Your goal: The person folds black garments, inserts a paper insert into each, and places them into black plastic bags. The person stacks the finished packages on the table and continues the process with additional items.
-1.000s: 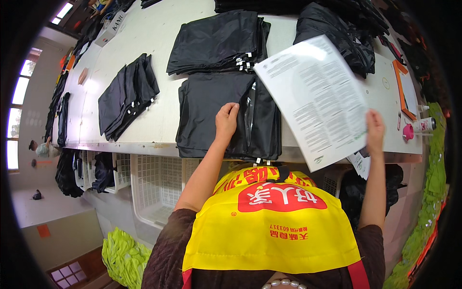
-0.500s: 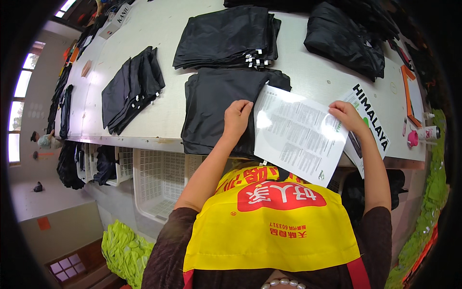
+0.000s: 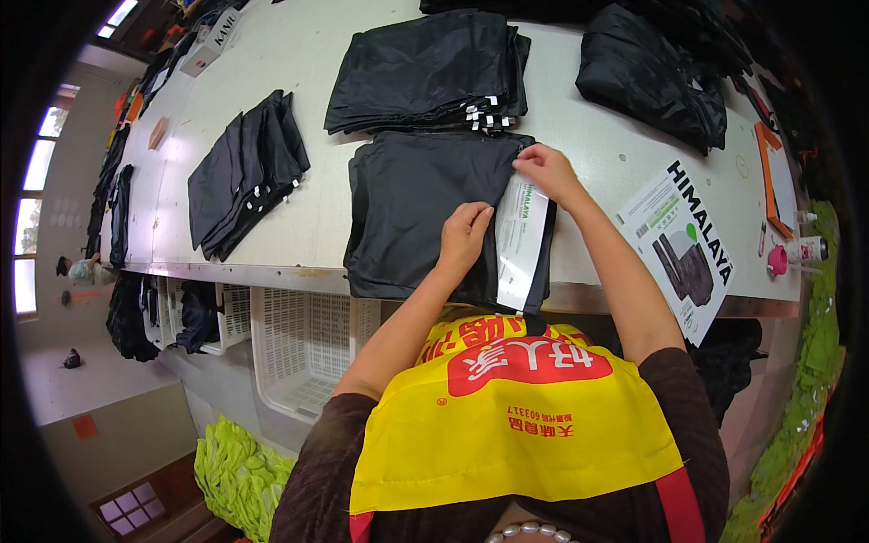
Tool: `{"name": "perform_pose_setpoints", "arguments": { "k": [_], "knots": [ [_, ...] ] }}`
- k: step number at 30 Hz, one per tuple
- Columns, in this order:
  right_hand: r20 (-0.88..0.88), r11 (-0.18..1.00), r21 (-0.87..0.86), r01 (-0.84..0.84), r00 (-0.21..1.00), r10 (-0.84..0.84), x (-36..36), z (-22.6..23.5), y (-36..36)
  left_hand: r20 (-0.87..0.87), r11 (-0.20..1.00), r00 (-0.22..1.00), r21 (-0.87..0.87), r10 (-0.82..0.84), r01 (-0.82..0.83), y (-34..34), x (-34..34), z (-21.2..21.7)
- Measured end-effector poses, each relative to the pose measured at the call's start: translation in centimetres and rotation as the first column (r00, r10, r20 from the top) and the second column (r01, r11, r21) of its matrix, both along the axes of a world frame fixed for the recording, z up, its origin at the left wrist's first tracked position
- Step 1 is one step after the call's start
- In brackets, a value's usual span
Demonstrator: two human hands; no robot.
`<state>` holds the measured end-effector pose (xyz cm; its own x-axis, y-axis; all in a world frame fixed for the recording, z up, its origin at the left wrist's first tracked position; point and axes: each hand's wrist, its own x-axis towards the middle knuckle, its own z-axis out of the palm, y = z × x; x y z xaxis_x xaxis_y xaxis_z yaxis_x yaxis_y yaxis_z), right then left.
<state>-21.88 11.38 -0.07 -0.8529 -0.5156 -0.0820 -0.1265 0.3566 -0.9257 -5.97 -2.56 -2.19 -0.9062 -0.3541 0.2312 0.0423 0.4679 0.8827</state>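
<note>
The white printed card (image 3: 522,249) lies just right of the middle of the frame, its long axis running nearly up and down, with the upper end leaning slightly right; its left edge passes out of sight under the black folded fabric (image 3: 412,217), leaving a narrow strip showing. The right hand (image 3: 549,176) is nearest its upper end, so most of the card lies below that grip; the fingertips bunch close together there, though I cannot tell whether they pinch card, cloth or neither. The left hand (image 3: 463,235) lies left of the strip, its grip closed, thumb against fingers, on the fabric's edge about partway down the card's length. Under the fabric is the pale table (image 3: 328,204); above, toward the top of the frame, sits a black stack (image 3: 421,72), and well to the right a second card (image 3: 677,249) lies tilted.
</note>
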Motion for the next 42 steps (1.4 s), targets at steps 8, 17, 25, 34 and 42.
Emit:
{"name": "perform_pose_setpoints", "arguments": {
  "k": [8,17,25,34,42],
  "knots": [
    [0.62,0.998,0.041,-0.047,0.784,0.011,8.3,1.4,4.6,0.028,0.999,0.999,0.013,0.031,-0.031,-0.1,0.4,0.2],
    [0.613,0.939,-0.217,-0.266,0.712,0.343,5.6,1.1,1.5,-0.092,0.957,0.977,-0.24,-0.193,0.166,-0.2,-0.1,1.3],
    [-0.342,0.537,0.808,-0.242,0.55,0.762,6.5,5.4,2.7,0.012,0.802,0.965,-0.553,-0.262,0.224,-0.1,0.1,0.1],
    [-0.51,0.906,0.424,0.011,0.829,0.228,8.7,6.9,4.8,0.135,0.704,0.959,-0.655,-0.248,0.274,0.5,-1.1,1.2],
    [-0.033,0.955,0.295,-0.016,0.999,0.027,8.3,-1.4,3.3,0.463,0.689,0.885,-0.629,-0.041,0.361,0.5,-7.4,0.8]
  ]
}}
